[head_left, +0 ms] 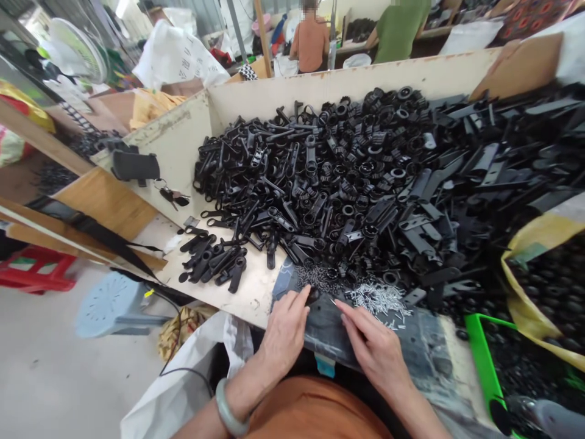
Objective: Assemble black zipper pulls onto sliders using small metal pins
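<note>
My right hand (375,342) pinches a small metal pin (333,300) between thumb and fingertips, its tip pointing left. My left hand (287,324) is closed, thumb and fingers drawn together at the edge of a heap of tiny dark parts (320,279); whatever lies in its fingertips is too small and dark to make out. Both hands are over a dark worn mat (326,332) at the front of the bench. Just beyond my right hand lies a loose heap of silvery pins (379,299).
A large pile of black plastic parts (311,183) fills the bench behind the mat. A smaller group of black handle-like pieces (214,262) lies left. At right are a green bin (478,347) and a yellow-edged sack (516,244). Two people work farther back.
</note>
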`<state>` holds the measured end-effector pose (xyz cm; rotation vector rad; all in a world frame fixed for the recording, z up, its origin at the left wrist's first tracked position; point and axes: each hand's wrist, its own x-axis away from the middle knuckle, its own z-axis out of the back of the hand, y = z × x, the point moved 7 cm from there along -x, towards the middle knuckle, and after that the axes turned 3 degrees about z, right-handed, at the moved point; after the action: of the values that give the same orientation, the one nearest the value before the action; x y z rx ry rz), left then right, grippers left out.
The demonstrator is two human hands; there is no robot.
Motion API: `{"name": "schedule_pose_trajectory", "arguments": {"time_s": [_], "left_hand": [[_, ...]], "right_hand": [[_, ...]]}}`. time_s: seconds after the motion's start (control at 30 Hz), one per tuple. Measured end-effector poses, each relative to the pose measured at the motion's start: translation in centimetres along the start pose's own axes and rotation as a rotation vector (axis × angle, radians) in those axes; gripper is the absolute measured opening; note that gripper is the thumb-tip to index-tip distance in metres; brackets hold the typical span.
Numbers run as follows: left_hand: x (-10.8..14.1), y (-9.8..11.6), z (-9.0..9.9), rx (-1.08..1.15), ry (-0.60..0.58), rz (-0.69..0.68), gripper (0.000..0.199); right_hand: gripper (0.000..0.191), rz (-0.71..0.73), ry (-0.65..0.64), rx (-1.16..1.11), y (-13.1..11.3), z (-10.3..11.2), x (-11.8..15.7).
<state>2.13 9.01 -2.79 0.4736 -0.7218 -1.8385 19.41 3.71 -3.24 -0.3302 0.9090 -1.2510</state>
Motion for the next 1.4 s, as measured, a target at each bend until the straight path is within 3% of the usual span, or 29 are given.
{"name": "schedule_pose_trajectory", "arguments": {"time_s": [0.13, 0.23, 0.33, 0.47, 0.63, 0.83, 0.93, 1.03, 1.1, 1.2, 1.3, 1.37, 1.4], "left_hand": [[-0.1, -0.5, 0.8, 0.093, 0.085, 0.031, 0.04], [0.0, -1.3, 2.1, 0.136, 0.156, 0.175, 0.037], [0.1, -1.5, 2.3, 0.113, 0.083, 0.289, 0.022], [-0.6, 0.1, 1.0, -0.017, -0.084, 0.144, 0.014], [-1.4, 1.7, -1.0, -0.205, -0.229, -0.034, 0.019], [-1.1, 1.4, -1.0, -0.147, -0.195, -0.011, 0.014], [-0.8, 0.5, -0.3, -0.056, -0.126, 0.062, 0.008], [-0.6, -0.6, 1.3, 0.087, -0.035, 0.166, 0.018], [-0.7, -1.2, 2.8, 0.219, 0.003, 0.224, 0.027], [-1.2, -1.0, 5.2, 0.465, -0.031, 0.253, 0.033], [-2.1, 0.5, 7.3, 0.681, -0.095, 0.242, 0.045], [-2.5, 2.0, 7.9, 0.822, -0.139, 0.238, 0.05], [-2.4, 2.6, 7.7, 1.0, -0.153, 0.283, 0.05]], "right_hand": [[0.032, -0.017, 0.036, -0.031, 0.1, 0.2, 0.1], [0.031, -0.026, 0.107, -0.01, 0.2, 0.9, 0.5], [0.029, -0.053, 0.159, 0.114, 0.4, 1.8, 1.2], [0.03, -0.065, 0.127, 0.242, 0.4, 2.3, 1.7], [0.032, -0.141, 0.071, 0.173, 0.4, 1.7, 1.1], [0.042, 0.018, 0.003, 0.224, -0.9, -0.7, -0.4], [0.042, 0.096, -0.086, 0.31, -0.5, -1.9, -0.4], [0.032, 0.095, -0.234, 0.333, 1.3, -2.8, -0.4], [0.03, 0.058, -0.345, 0.328, 2.5, -3.2, -0.7], [0.034, -0.042, -0.443, 0.334, 3.0, -3.1, -1.5], [0.03, -0.148, -0.438, 0.223, 1.6, -2.2, -2.5], [0.027, -0.225, -0.33, -0.008, 0.1, -1.0, -3.5], [0.029, -0.279, -0.24, -0.163, -0.5, -0.3, -3.9]]}}
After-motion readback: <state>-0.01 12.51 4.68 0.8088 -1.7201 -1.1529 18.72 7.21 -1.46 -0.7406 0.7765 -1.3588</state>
